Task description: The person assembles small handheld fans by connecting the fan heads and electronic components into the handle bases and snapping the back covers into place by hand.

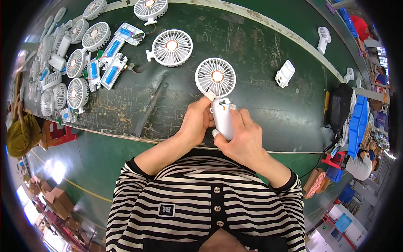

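Note:
Both my hands are closed around a white handheld fan (pixel 223 119) near the front edge of the dark green table. Its round caged head (pixel 215 77) with an orange ring points away from me. My left hand (pixel 196 118) grips it where head and handle meet, the thumb on the lower rim of the cage. On the handle's right side lies my right hand (pixel 244 133), its thumb near the bottom end. White covers wrap some fingertips. A small dark window and an orange mark show on the handle's front. The handle's back is hidden.
A loose white handle shell (pixel 285 73) lies to the right. Beyond my left hand rests another fan head (pixel 171 47), wired to an opened handle with a blue battery (pixel 112 74). Several fans and opened handles crowd the left. A black bag (pixel 339 105) stands at the right edge.

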